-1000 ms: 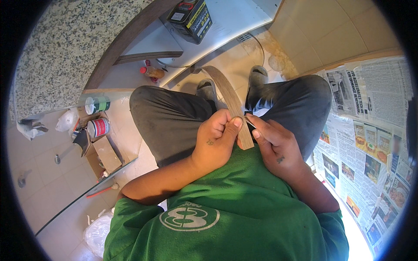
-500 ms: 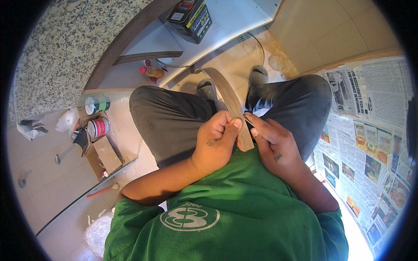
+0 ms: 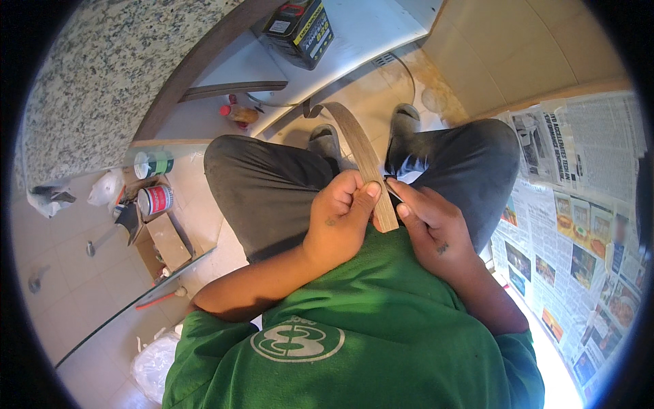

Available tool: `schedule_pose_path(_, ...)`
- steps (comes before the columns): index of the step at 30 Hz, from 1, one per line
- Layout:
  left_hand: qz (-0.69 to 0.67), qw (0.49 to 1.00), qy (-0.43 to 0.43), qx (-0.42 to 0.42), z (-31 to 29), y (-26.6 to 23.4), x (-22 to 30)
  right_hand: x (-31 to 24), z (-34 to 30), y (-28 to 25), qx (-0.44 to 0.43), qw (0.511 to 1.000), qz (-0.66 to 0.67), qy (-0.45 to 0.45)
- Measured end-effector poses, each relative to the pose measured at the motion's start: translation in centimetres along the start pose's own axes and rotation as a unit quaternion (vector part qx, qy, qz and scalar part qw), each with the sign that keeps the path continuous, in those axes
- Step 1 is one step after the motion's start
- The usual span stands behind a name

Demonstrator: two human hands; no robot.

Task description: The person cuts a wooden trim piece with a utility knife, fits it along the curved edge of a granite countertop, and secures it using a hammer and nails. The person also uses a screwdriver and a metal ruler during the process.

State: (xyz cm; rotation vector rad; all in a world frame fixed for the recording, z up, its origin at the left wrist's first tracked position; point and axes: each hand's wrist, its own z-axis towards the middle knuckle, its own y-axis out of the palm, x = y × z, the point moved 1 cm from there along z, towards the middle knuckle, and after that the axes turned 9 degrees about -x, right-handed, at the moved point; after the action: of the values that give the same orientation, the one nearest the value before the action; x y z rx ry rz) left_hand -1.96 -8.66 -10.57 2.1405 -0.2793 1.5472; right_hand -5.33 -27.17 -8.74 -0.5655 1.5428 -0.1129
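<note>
A long wood-grain edge banding strip [image 3: 361, 150] runs from my lap outward between my knees, its far end curling over near the floor. My left hand [image 3: 337, 221] pinches it near the close end, thumb on top and fingers underneath. My right hand [image 3: 436, 221] is beside the strip's right edge, thumb and fingers closed on a thin blade-like piece [image 3: 392, 191]. Most of that piece is hidden by the fingers, so its kind cannot be made out. The strip's squared end rests just above my green shirt.
Ahead, a black adhesive tin [image 3: 300, 34] stands on a white cabinet panel. A speckled stone countertop [image 3: 102, 75] is at upper left. To the left are a glass panel [image 3: 136, 300], a red-labelled can [image 3: 155, 200], a green can [image 3: 153, 163] and a cardboard box [image 3: 168, 240]. Newspaper [image 3: 545, 252] covers the right side.
My right hand has shifted slightly right and down, a little away from the strip. The far curl of the strip has moved and shows more of its loop. My left hand keeps its pinch.
</note>
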Motion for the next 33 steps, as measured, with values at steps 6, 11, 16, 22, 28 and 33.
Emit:
schedule_pose_path(6, -0.009, 1.0, 0.023, 0.005, 0.3, 0.1, 0.6, -0.1, -0.3, -0.2, -0.007, 1.0, 0.007, -0.008)
schedule_pose_path(11, -0.038, 0.999, 0.022, 0.005, 0.2, 0.1, 0.6, -0.9, -0.1, -0.6, -0.007, 1.0, -0.002, -0.01)
schedule_pose_path(16, 0.001, 1.0, 0.015, 0.002, 0.1, 0.2, 0.8, -0.8, 0.0, -0.7, -0.002, 1.0, 0.007, -0.013)
schedule_pose_path(22, 0.003, 1.0, 0.022, -0.019, 0.0, 0.4, 1.4, -1.0, 0.5, -1.1, -0.019, 0.999, 0.031, 0.004)
schedule_pose_path(28, -0.012, 0.999, 0.023, -0.037, 0.1, 0.1, 1.3, -1.4, 0.5, -1.0, -0.011, 0.998, 0.062, 0.006)
schedule_pose_path(33, -0.03, 0.999, 0.018, -0.039, 0.0, -0.1, 1.3, -1.3, 0.6, -0.9, -0.015, 0.998, 0.058, 0.005)
